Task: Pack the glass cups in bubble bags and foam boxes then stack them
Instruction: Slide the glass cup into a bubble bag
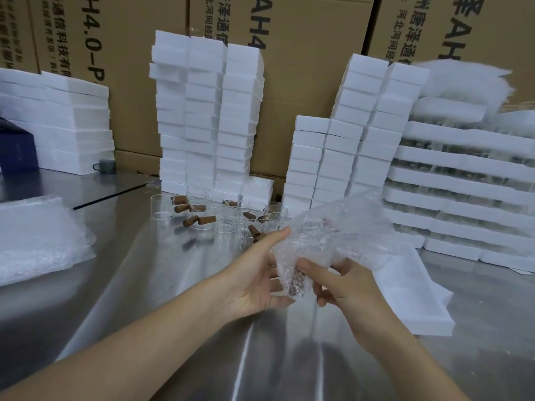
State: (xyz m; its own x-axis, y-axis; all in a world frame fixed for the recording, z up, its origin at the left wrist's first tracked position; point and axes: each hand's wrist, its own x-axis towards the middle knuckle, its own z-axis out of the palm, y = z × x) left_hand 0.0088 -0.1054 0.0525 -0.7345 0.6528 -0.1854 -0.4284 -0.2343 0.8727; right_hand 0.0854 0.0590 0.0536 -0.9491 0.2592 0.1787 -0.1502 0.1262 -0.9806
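Bubble bag [333, 235]: held up over the near middle of the steel table [173, 285], caught between both hands, with its crumpled top spreading up and to the right.
Cup in the bag: a brown handle [296, 282] shows through the film at the bag's lower end, just between the left fingertips and the right thumb; the glass itself I cannot make out.
Left hand [257, 276]: palm turned right, thumb laid straight up the bag's left edge, fingers curled under the bag's lower end and cradling it.
Right hand [341, 287]: thumb pressed on the front of the bag just beside the handle, the other fingers curled below and behind, pinching the film.
Glass cups [224, 224]: loose on the table beyond the hands, several with brown handles, some handles pointing sideways.
Open foam box [405, 296]: on the table to the right of the right hand, partly behind the bag.
Foam box stacks: a tall one [208, 117] far behind the cups, a stepped one [359, 134] further right.
Pile of bubble bags [40, 241]: flat at the left edge.
Foam trays [463, 180]: layered at the far right, glassware between the layers.
Cartons [304, 82]: brown, lining the back.
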